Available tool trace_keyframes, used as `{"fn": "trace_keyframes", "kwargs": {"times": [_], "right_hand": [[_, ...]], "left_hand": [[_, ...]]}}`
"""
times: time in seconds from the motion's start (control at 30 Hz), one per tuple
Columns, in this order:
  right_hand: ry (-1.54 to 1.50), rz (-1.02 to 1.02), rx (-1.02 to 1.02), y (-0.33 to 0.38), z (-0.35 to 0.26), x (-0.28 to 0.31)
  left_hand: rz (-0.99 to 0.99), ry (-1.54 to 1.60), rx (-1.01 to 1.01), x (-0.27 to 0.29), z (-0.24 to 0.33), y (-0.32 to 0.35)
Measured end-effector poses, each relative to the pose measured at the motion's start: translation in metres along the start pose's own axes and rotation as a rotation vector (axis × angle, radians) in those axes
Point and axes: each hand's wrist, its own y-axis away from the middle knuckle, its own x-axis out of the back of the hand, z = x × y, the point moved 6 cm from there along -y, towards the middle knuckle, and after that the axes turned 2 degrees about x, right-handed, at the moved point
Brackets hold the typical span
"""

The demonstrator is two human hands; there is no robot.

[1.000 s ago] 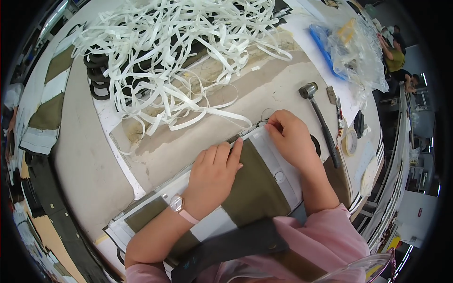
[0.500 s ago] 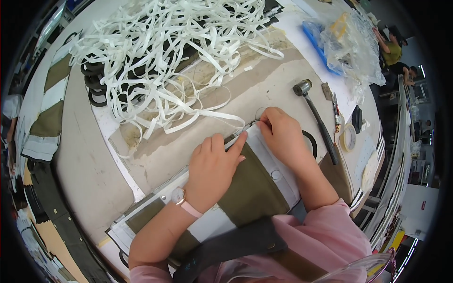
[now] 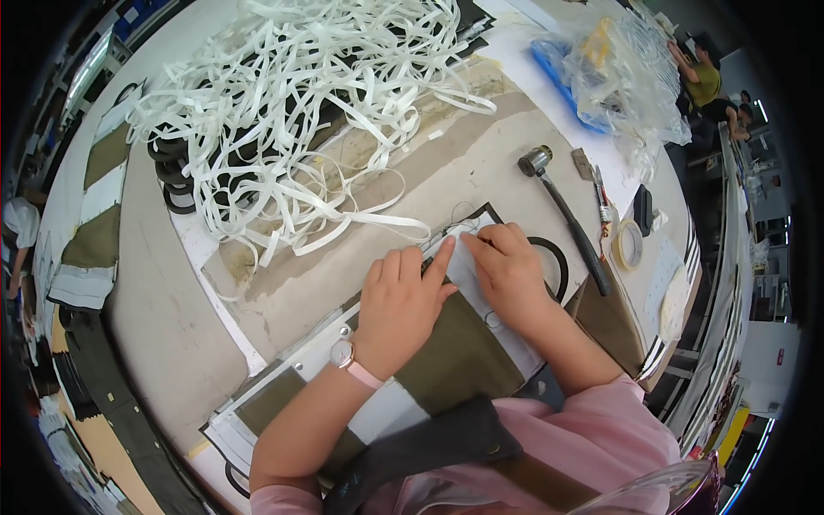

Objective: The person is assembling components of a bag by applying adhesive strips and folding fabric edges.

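A panel of olive and white fabric (image 3: pixel 459 348), like a bag piece, lies slantwise in front of me. White strips with round metal snaps run along its edges, and dark handle loops (image 3: pixel 556 262) stick out at its ends. My left hand (image 3: pixel 403 305) rests on the far edge, fingers stretched and the index pointing toward the far corner. My right hand (image 3: pixel 513 276) is at the white strip near that corner, thumb and fingers closed together; what they pinch is hidden. A thin thread-like loop (image 3: pixel 464 209) stands up just beyond the fingertips.
A large tangle of white tape (image 3: pixel 300 112) covers the far left. To the right lie a hammer (image 3: pixel 566 215), a tape roll (image 3: pixel 629 244), a black case (image 3: pixel 642 204) and clear plastic bags (image 3: pixel 627 86). Striped panels (image 3: pixel 90 232) hang at the left edge. Other people (image 3: pixel 708 81) work far right.
My right hand has drawn back slightly from the far corner, where a dark edge now shows. My left hand keeps its place on the panel. The whole view has shifted a little.
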Motion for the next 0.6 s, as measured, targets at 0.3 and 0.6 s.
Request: {"fn": "trace_keyframes", "kwargs": {"times": [0.3,0.6], "right_hand": [[0.127,-0.091,0.026,0.004,-0.002,-0.012],[0.171,-0.092,0.177,0.010,0.003,-0.007]], "left_hand": [[-0.060,-0.076,0.086,-0.005,0.000,-0.009],[-0.028,-0.195,0.217,0.062,-0.012,0.130]]}}
